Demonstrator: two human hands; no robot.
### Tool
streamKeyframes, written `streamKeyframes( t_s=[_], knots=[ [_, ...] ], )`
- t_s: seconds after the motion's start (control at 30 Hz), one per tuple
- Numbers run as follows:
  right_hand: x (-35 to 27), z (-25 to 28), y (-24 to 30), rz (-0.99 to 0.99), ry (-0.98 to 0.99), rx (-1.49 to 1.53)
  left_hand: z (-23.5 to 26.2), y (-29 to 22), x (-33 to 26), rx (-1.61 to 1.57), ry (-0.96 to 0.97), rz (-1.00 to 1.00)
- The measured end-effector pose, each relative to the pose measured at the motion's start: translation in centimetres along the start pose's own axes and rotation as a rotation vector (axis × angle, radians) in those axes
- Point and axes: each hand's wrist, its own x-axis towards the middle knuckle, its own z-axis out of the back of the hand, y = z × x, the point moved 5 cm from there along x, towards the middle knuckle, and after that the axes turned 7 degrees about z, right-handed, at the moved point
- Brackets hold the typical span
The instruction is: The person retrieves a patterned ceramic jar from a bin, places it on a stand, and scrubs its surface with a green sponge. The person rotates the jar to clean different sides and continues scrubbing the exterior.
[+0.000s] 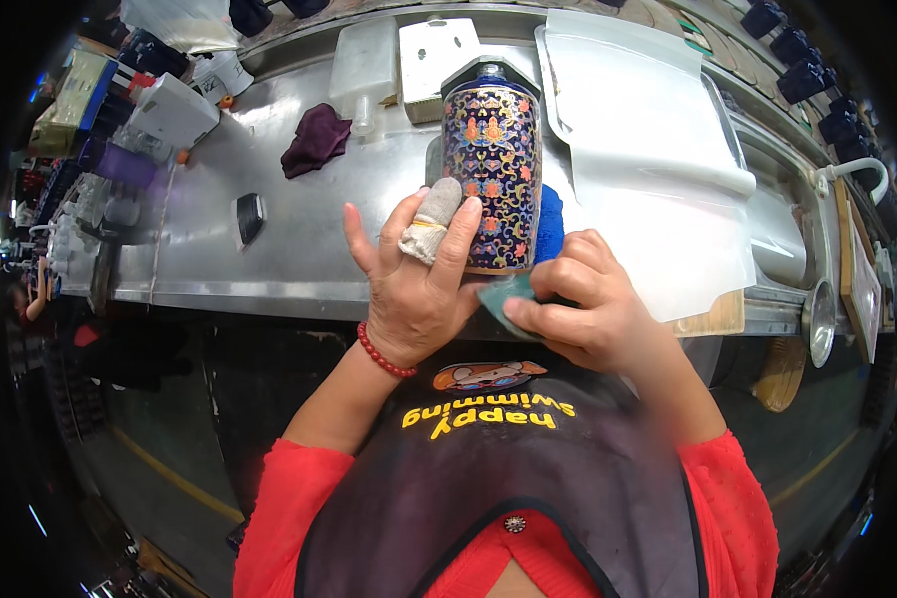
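A dark blue bottle (490, 149) with a colourful floral pattern lies with its neck pointing away from me, over the metal bench. My left hand (414, 284) rests at its lower left side with fingers spread, some against the patterned surface. One finger wears a grey knitted finger cover (434, 221), and a red bead bracelet circles the wrist. Just below the bottle's near end, my right hand (586, 299) pinches a flat green scraper-like piece (506, 307) between thumb and fingers. A blue cloth (549, 227) shows beside the bottle's right side.
On the metal bench (269, 234) lie a dark purple cloth (316, 141) and a small black-and-white block (250, 218). A white box (437, 65) and a clear plastic container (363, 75) stand behind. White sheeting (658, 199) covers the right side; a metal ladle (818, 321) hangs beyond.
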Motion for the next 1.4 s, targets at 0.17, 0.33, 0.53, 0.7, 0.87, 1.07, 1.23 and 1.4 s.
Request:
streamKeyframes(
  t_s=[0.17, 0.33, 0.53, 0.7, 0.87, 1.07, 1.23, 1.4],
  knots=[
    [-0.7, 0.7, -0.4, -0.097, -0.139, -0.063, -0.2, 0.3, -0.3, -0.075, -0.016, -0.016],
    [-1.3, 0.4, -0.8, -0.117, -0.152, 0.056, -1.1, 1.3, -1.1, -0.2, -0.019, 0.004],
    [-1.6, 0.0, -0.7, -0.026, -0.073, 0.311, -0.9, 1.2, -1.0, -0.307, 0.011, 0.023],
    [-2.1, 0.2, -1.4, -0.167, -0.125, 0.064, -0.7, 0.7, -0.4, -0.222, 0.047, 0.029],
    [-2.4, 0.5, -1.7, -0.178, -0.189, 0.122, -1.6, 1.3, -0.8, -0.269, 0.04, 0.037],
    [-2.9, 0.0, -1.7, -0.176, -0.122, 0.283, -1.8, 1.8, -1.3, -0.295, 0.077, 0.058],
    [-2.8, 0.1, -1.2, -0.123, -0.114, 0.119, -1.6, 1.5, -0.9, -0.217, 0.079, 0.077],
    [-2.2, 0.7, -1.4, -0.214, -0.215, -0.045, -1.8, 1.6, -0.9, -0.209, 0.071, 0.072]
  ],
)
